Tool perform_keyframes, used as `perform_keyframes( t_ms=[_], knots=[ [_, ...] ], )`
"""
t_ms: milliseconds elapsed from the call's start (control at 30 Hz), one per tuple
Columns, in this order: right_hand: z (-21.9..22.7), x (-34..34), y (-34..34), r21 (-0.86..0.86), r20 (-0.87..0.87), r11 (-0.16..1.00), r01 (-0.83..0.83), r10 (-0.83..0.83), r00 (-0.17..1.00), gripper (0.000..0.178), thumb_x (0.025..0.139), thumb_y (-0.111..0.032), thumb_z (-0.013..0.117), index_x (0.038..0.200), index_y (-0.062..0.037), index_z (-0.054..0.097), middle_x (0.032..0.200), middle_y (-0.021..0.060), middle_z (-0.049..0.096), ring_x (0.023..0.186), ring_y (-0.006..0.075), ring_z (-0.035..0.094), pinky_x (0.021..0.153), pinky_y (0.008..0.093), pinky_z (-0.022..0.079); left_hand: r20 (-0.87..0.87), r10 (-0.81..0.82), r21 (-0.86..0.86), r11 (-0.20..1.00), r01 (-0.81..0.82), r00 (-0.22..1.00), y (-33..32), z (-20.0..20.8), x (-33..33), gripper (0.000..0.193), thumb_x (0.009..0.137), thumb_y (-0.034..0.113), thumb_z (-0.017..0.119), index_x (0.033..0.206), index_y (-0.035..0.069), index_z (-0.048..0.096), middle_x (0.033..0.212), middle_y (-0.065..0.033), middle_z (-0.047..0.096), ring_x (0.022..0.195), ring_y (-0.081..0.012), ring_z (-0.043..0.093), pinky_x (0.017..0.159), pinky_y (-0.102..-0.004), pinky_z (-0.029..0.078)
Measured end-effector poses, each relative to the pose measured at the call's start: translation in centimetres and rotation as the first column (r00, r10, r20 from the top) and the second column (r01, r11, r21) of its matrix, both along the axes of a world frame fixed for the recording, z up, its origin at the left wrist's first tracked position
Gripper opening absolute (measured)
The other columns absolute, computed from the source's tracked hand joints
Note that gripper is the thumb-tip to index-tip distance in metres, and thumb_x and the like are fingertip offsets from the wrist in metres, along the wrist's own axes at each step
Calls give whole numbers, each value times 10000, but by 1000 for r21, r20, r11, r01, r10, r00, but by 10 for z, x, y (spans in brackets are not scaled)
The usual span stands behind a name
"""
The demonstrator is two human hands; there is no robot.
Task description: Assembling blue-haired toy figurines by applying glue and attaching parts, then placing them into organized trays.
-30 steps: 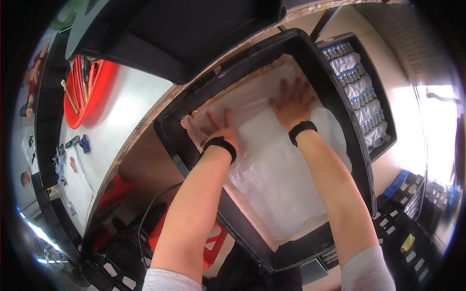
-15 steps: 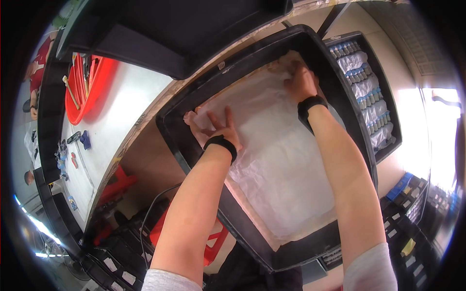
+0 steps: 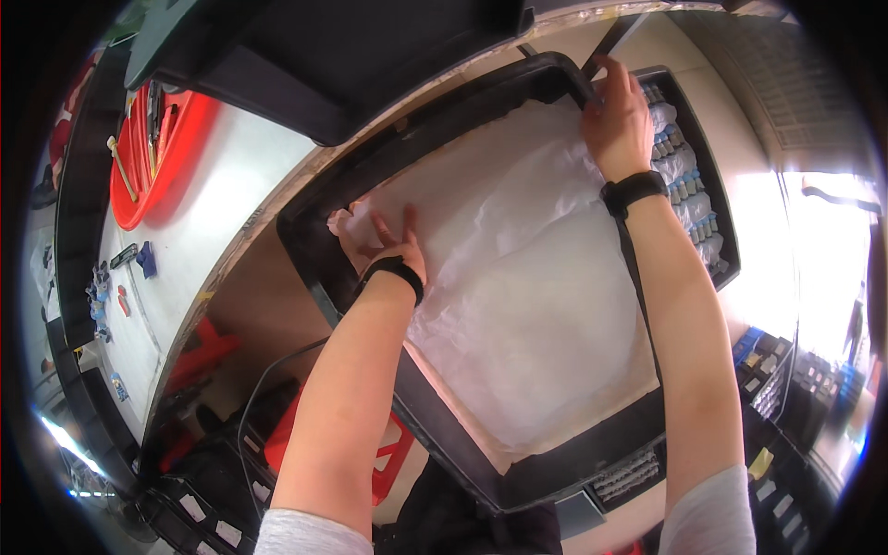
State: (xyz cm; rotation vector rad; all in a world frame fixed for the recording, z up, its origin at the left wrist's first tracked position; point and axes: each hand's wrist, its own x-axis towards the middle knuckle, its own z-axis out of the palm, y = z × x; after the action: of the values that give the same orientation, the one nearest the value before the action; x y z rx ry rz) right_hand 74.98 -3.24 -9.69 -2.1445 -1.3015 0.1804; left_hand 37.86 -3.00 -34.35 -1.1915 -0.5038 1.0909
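A black plastic crate [image 3: 305,264] lies tilted in front of me. Inside it a thin white sheet [image 3: 518,305], wrinkled and translucent, covers brown cardboard [image 3: 462,416] that shows along the near and left edges. My left hand [image 3: 396,254] rests on the sheet near its left side, fingers spread. At the far right of the crate, my right hand [image 3: 620,125] has its fingers curled over the rim. Part of its grip is hidden. Black bands circle both wrists.
Beyond the crate's right side stands another black crate [image 3: 731,264] with rows of small capped parts between white sheets. A white table [image 3: 250,157] at left bears a red basin [image 3: 185,171] of tools. A large black bin [image 3: 277,55] overhangs the far side; a red stool [image 3: 393,462] is below.
My right hand has left the sheet's far right corner and moved right onto the crate's rim. My left hand stays on the sheet. The view has shifted slightly.
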Motion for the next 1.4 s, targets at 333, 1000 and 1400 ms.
perform_keyframes(
  t_ms=[333, 1000, 1400],
  knots=[
    [-19, -80, -217, -202, -109, 881, -427, 413, 904, 392, 673, -1, 549, 1060, -67, 532, 1096, 156, 477, 1008, 327, 468, 789, 461, 417, 302, 953, -918, 281, 280, 35, 2, 186, 157, 874, 716, 270, 662, 1381, 285, 97, 1439, -162, -26, 1271, -488, 114, 965, -490, 354],
    [-59, -36, -321, -550, -437, 748, 371, -637, 635, 489, 649, -171, 695, 1051, 51, 529, 966, 186, 607, 884, 262, 592, 770, 346, 453, 318, 938, -897, 249, 364, 140, -21, 157, 175, 868, 735, 240, 663, 1384, 287, 89, 1441, -163, -2, 1309, -405, 67, 962, -545, 331],
    [0, -6, -403, -507, -339, 746, 431, -633, 696, 268, 665, -47, 691, 884, -7, 543, 612, 46, 556, 618, 112, 544, 567, 249, 428, 296, 945, -927, 249, 280, 138, -27, 157, 182, 895, 734, 240, 671, 1384, 317, 61, 1449, -144, -29, 1324, -368, 35, 979, -535, 313]
  ],
)
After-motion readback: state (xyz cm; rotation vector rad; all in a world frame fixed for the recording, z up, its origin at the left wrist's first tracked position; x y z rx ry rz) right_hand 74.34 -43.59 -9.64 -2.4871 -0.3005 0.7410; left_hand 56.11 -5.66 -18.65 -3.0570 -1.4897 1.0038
